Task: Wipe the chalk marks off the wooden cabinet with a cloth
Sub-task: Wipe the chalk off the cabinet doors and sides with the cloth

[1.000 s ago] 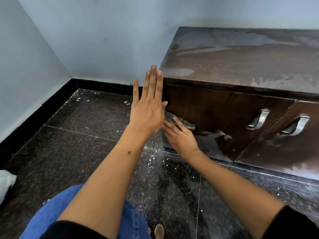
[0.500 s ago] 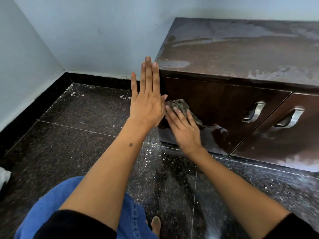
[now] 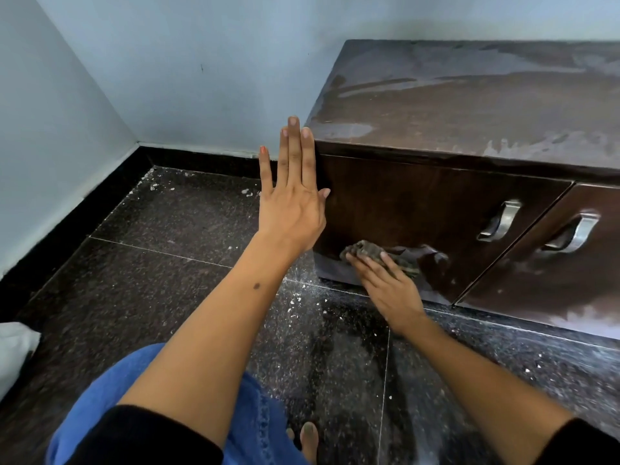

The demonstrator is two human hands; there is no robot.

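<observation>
The dark wooden cabinet stands against the wall at the right, with pale chalk smears on its top and along the lower parts of its doors. My right hand presses a crumpled grey-brown cloth flat against the lower left part of the left door. My left hand rests flat, fingers straight and together, on the cabinet's left front corner and holds nothing.
Two metal handles stick out from the doors at the right. The dark speckled floor carries white chalk dust near the cabinet's base. A white object lies at the left edge. My blue-trousered knee fills the bottom left.
My right hand has slid the cloth down the left door, from its middle height toward its bottom edge. My left hand stays flat on the cabinet's corner.
</observation>
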